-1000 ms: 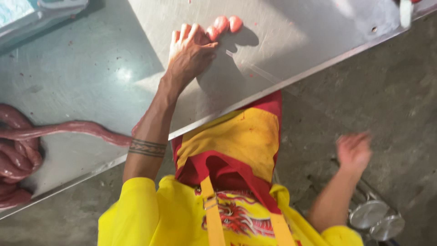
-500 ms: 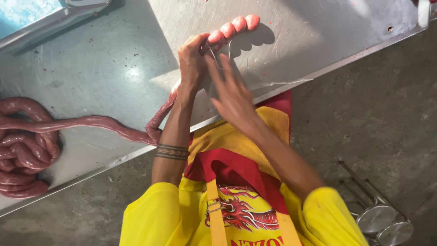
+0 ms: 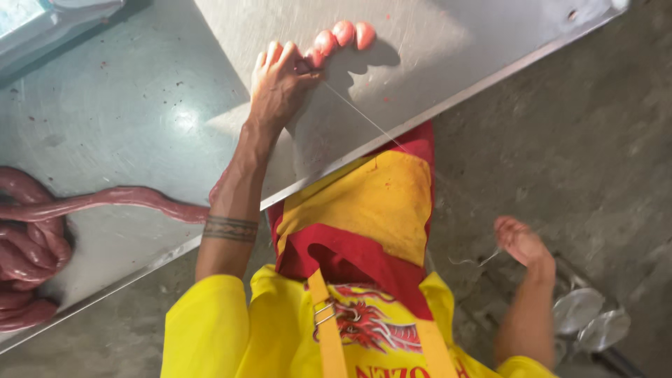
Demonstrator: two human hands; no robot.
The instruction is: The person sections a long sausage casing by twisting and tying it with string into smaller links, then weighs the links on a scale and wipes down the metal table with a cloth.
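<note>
Sausage: a long, soft, pink-red sausage rope (image 3: 126, 199) lies on the shiny grey metal table (image 3: 140, 105). It runs from a coiled heap (image 3: 28, 259) at the left edge, passes under the left arm, and comes out past the hand.
Tied end: three small round pink sausage bumps (image 3: 343, 35) stick out just past the fingers, in a row on the table top.
Left hand: the left hand (image 3: 280, 80) rests on the table with the fingers curled together, pinching the sausage just behind the bumps.
String: a thin white string (image 3: 364, 115) goes from that pinch, slanting down over the table edge toward the apron. I cannot tell if it is the same piece as the one in the other hand.
Right hand: the right hand (image 3: 521, 241) is low beside the body, well apart from the table, fingers closed on a bit of thin string (image 3: 476, 260).
Clothes: a yellow shirt (image 3: 210, 329) and a red and yellow apron (image 3: 364, 224).
Floor: grey concrete floor (image 3: 560, 140), with shiny round metal lids (image 3: 591, 318) near the right hand.
</note>
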